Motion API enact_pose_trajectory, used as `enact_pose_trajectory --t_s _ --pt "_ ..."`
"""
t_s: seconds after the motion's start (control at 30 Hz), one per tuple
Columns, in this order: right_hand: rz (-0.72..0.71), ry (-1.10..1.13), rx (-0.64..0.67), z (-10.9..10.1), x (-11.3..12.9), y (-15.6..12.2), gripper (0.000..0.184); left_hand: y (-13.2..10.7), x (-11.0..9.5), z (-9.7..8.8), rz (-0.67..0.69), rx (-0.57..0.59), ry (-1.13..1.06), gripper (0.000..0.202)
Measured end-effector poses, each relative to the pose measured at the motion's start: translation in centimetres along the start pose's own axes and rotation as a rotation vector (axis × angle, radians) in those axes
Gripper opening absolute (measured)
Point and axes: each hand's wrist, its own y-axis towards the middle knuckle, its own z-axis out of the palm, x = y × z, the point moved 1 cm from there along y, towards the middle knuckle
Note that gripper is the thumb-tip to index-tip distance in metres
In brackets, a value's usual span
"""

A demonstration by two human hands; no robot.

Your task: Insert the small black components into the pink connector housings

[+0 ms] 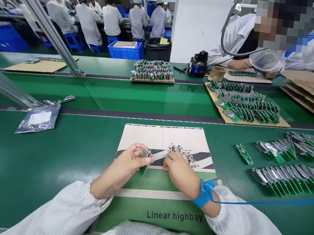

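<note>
My left hand (131, 164) is closed on a small green circuit board (143, 169), held above a printed cardboard sheet (132, 193). A metal part shows at the board's top, between thumb and fingers. To its right, my right hand (179, 168) reaches down to the near edge of a heap of tiny black and silver parts (185, 152) on the sheet. The fingers of that hand are bent together, and whatever lies between their tips is hidden. A blue wrist strap (205, 194) with a cord circles my right wrist.
Rows of circuit boards (293, 179) and a single board (244, 154) lie at right. More boards stand on cardboard (227, 119) across the green belt (105, 93). A silver bag (39, 117) lies left, near a metal post. A co-worker (237, 35) sits opposite.
</note>
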Motion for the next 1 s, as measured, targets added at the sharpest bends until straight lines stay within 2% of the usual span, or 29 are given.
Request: enact_pose_trajectory --t_s 0.17,0.27,0.4,0.5,0.63,0.83,1.0 --pt "0.003 0.116 -0.088 -1.1 0.1 -1.1 0.019 -1.7 1.0 1.2 -0.037 0.033 -0.121 0.048" --pt "0.005 0.219 -0.158 -3.0 0.4 -2.1 0.016 -2.7 1.1 2.1 -0.055 0.086 -0.185 0.039" --pt "-0.018 0.477 -0.278 -5.3 1.0 -3.7 0.013 -4.0 1.0 2.9 0.006 0.146 -0.170 0.029" --pt "-0.034 0.628 -0.313 -6.3 1.7 -4.6 0.013 -4.5 1.0 3.2 0.067 0.188 -0.133 0.026" --pt "-0.085 0.693 -0.343 -7.1 2.6 -5.2 0.011 -5.0 1.3 3.4 0.138 0.217 -0.104 0.021" --pt "-0.113 0.748 -0.445 -8.5 3.9 -6.0 0.021 -5.9 1.5 3.8 0.231 0.205 0.002 0.018" --pt "-0.272 0.703 -0.502 -9.0 5.0 -5.9 0.025 -6.2 1.5 4.1 0.316 0.251 0.064 0.027"
